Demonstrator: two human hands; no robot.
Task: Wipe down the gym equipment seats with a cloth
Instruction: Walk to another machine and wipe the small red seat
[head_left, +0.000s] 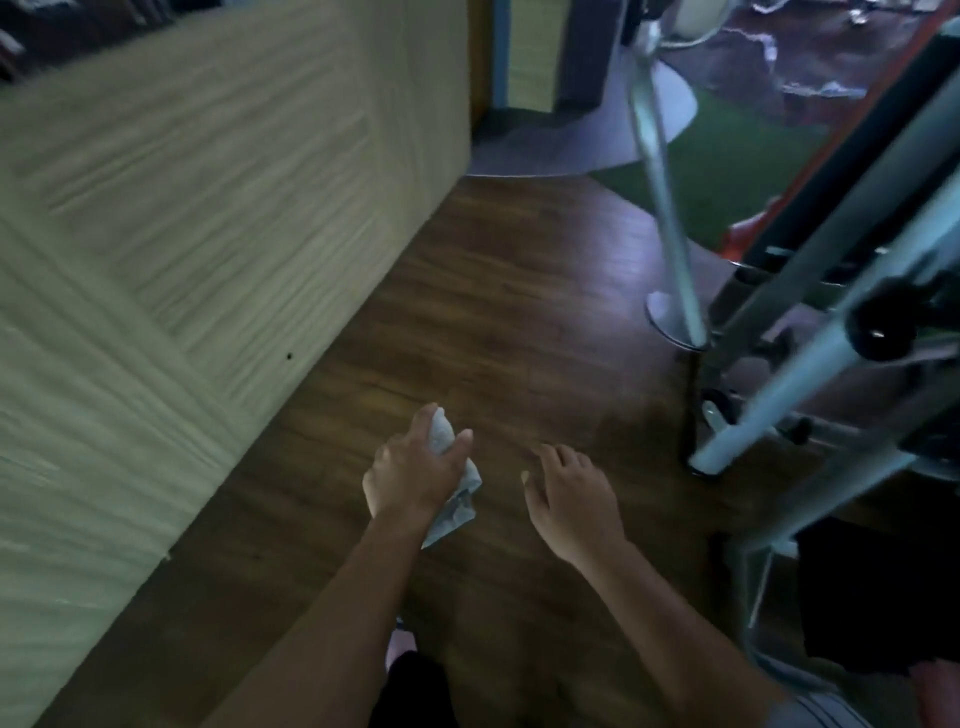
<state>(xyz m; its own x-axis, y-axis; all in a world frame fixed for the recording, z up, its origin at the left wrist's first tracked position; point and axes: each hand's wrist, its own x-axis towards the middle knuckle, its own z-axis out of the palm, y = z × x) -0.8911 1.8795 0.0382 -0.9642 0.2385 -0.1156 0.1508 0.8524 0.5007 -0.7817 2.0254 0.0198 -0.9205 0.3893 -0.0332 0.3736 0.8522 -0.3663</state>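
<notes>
Cloth wadded in our left grip, right grip apart, empty; we should flatten it before wiping the probable seat.

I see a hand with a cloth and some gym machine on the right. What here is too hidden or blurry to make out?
- Cloth: head view; mostly covered by the left hand gripping it, so its full shape is hidden.
- Gym machine frame: cut off by the right edge; the type of machine is unclear.
- Dark pad, possibly a seat: dim and cut off by the right edge.
- Wooden wall panel: motion-blurred.
</notes>
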